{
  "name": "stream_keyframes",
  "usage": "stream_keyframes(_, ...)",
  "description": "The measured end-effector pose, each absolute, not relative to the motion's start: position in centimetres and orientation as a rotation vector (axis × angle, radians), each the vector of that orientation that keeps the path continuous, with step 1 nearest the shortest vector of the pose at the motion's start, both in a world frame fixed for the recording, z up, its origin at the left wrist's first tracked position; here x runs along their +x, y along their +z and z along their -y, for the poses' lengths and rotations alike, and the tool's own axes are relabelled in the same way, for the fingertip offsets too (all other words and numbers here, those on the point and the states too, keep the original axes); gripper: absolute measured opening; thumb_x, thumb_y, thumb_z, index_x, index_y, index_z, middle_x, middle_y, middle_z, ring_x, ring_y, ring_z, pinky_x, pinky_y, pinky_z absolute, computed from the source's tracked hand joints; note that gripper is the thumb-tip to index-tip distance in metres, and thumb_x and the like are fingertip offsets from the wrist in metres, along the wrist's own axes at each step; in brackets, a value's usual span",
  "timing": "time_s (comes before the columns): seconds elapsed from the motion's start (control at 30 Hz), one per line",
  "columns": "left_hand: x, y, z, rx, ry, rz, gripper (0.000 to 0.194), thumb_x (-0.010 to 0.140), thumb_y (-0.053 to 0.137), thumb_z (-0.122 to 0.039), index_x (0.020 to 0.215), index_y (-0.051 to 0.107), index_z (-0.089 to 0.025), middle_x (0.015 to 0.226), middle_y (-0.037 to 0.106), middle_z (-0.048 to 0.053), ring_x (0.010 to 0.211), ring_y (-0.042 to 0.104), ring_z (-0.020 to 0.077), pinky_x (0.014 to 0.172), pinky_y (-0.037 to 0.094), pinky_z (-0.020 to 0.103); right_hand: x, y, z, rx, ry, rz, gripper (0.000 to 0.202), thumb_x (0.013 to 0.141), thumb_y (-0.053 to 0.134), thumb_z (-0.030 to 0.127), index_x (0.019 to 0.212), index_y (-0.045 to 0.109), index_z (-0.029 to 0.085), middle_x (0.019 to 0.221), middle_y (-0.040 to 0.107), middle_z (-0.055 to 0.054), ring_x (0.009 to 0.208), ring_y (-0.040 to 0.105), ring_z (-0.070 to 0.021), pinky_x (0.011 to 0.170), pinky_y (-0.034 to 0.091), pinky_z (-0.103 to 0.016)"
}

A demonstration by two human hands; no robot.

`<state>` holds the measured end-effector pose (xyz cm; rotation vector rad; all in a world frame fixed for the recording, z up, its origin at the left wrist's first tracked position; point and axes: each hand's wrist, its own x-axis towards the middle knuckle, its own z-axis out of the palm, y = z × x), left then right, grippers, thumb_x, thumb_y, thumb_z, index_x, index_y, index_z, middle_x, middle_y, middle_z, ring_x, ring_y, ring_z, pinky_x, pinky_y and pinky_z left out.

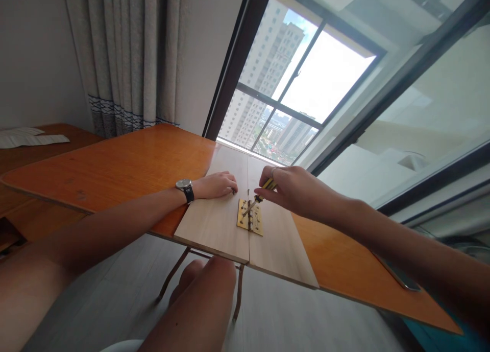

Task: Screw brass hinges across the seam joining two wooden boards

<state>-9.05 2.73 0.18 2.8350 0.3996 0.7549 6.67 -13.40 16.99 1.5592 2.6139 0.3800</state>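
My right hand (293, 186) is closed around the yellow-and-black handle of a screwdriver (260, 195). The shaft slants down to the left leaf of a brass hinge (257, 224), its tip at a screw near that leaf's lower end. This hinge lies across the seam between two pale wooden boards (214, 229), several screws on its leaves. On the left board rests my left hand (216, 185), a watch (185, 187) at its wrist. Its fingers are curled together, with a small dark bit at the fingertips, too small to name.
An orange wooden table (141, 158) carries the boards. A phone-like flat object (406, 280) lies near its right part, under my forearm. Papers (34, 139) sit on a surface at the far left. Behind are a curtain (130, 61) and a window (337, 76). My knee is below the front edge.
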Motion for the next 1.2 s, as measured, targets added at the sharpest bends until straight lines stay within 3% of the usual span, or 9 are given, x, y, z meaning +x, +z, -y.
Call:
stream_keyframes(0.13, -9.0, 0.0, -2.7, 2.78, 0.783, -0.392, 0.022, 0.09, 0.056, -0.006, 0.094, 0.074, -0.018, 0.103, 0.07, 0.008, 0.1, 0.062, 0.0185, 0.093, 0.047, 0.028, 6.6, 15.4, 13.5, 1.805, 0.386, -2.648, 0.021, 0.094, 0.056, 0.033, 0.108, 0.057, 0.017, 0.078, 0.073, -0.006, 0.069, 0.069, -0.0225, 0.061, 0.044, -0.03)
stream_keyframes(0.23, -9.0, -0.1, -2.8, 2.769, 0.792, -0.395, 0.022, 0.09, 0.057, -0.006, 0.096, 0.075, -0.017, 0.102, 0.07, 0.008, 0.099, 0.063, 0.0178, 0.092, 0.048, 0.028, 7.8, 15.5, 13.6, 1.727, 0.103, -2.861, 0.025, 0.095, 0.053, 0.027, 0.118, 0.051, 0.017, 0.102, 0.073, -0.012, 0.084, 0.072, -0.0218, 0.072, 0.052, -0.033)
stream_keyframes(0.4, -8.9, -0.1, -2.8, 2.755, 0.788, -0.379, 0.022, 0.091, 0.055, -0.008, 0.092, 0.075, -0.018, 0.101, 0.069, 0.008, 0.096, 0.064, 0.0173, 0.091, 0.049, 0.028, 9.2, 17.2, 13.7, 1.577, -0.417, -2.837, 0.025, 0.099, 0.048, 0.032, 0.12, 0.055, 0.02, 0.112, 0.073, -0.011, 0.098, 0.072, -0.021, 0.084, 0.055, -0.036)
stream_keyframes(0.57, -9.0, 0.0, -2.7, 2.749, 0.784, -0.38, 0.022, 0.092, 0.055, -0.009, 0.095, 0.075, -0.018, 0.101, 0.067, 0.007, 0.094, 0.064, 0.0162, 0.089, 0.048, 0.026, 7.8, 16.8, 13.5, 1.708, -0.097, -2.831, 0.013, 0.094, 0.06, 0.033, 0.095, 0.062, 0.02, 0.09, 0.078, -0.005, 0.085, 0.074, -0.0206, 0.078, 0.051, -0.033)
stream_keyframes(0.67, -9.0, -0.1, -2.8, 2.759, 0.781, -0.411, 0.021, 0.092, 0.056, -0.009, 0.095, 0.075, -0.017, 0.1, 0.066, 0.007, 0.092, 0.064, 0.0158, 0.086, 0.049, 0.025, 7.0, 15.7, 13.3, 1.829, 0.158, -2.818, 0.017, 0.092, 0.062, 0.036, 0.088, 0.06, 0.02, 0.075, 0.077, -0.003, 0.07, 0.073, -0.0199, 0.066, 0.047, -0.028)
stream_keyframes(0.77, -9.0, -0.1, -2.9, 2.768, 0.774, -0.423, 0.019, 0.092, 0.057, -0.011, 0.092, 0.075, -0.017, 0.1, 0.065, 0.006, 0.092, 0.064, 0.0159, 0.086, 0.049, 0.025, 6.9, 15.1, 13.4, 1.834, 0.254, -2.792, 0.017, 0.093, 0.062, 0.037, 0.09, 0.06, 0.02, 0.074, 0.077, -0.003, 0.068, 0.073, -0.0209, 0.063, 0.046, -0.028)
stream_keyframes(0.97, -9.1, 0.0, -2.7, 2.77, 0.76, -0.416, 0.019, 0.091, 0.056, -0.009, 0.089, 0.073, -0.018, 0.101, 0.065, 0.005, 0.097, 0.063, 0.0166, 0.089, 0.048, 0.026, 7.4, 15.8, 14.4, 1.745, 0.21, -2.807, 0.025, 0.097, 0.054, 0.031, 0.12, 0.056, 0.022, 0.085, 0.08, -0.003, 0.078, 0.076, -0.022, 0.069, 0.049, -0.03)
stream_keyframes(1.1, -9.1, 0.1, -2.6, 2.786, 0.752, -0.416, 0.018, 0.09, 0.057, -0.009, 0.088, 0.072, -0.018, 0.101, 0.065, 0.006, 0.098, 0.062, 0.0176, 0.09, 0.047, 0.027, 7.7, 16.2, 14.8, 1.749, 0.001, -2.843, 0.015, 0.097, 0.052, 0.031, 0.109, 0.055, 0.021, 0.089, 0.08, -0.004, 0.082, 0.076, -0.0203, 0.073, 0.052, -0.03)
stream_keyframes(1.2, -9.1, 0.1, -2.5, 2.78, 0.776, -0.414, 0.018, 0.09, 0.057, -0.008, 0.088, 0.072, -0.018, 0.1, 0.066, 0.006, 0.099, 0.061, 0.0185, 0.091, 0.047, 0.028, 7.8, 16.1, 14.7, 1.835, -0.132, -2.801, 0.01, 0.096, 0.053, 0.032, 0.094, 0.055, 0.022, 0.086, 0.079, -0.002, 0.065, 0.074, -0.0166, 0.065, 0.052, -0.027)
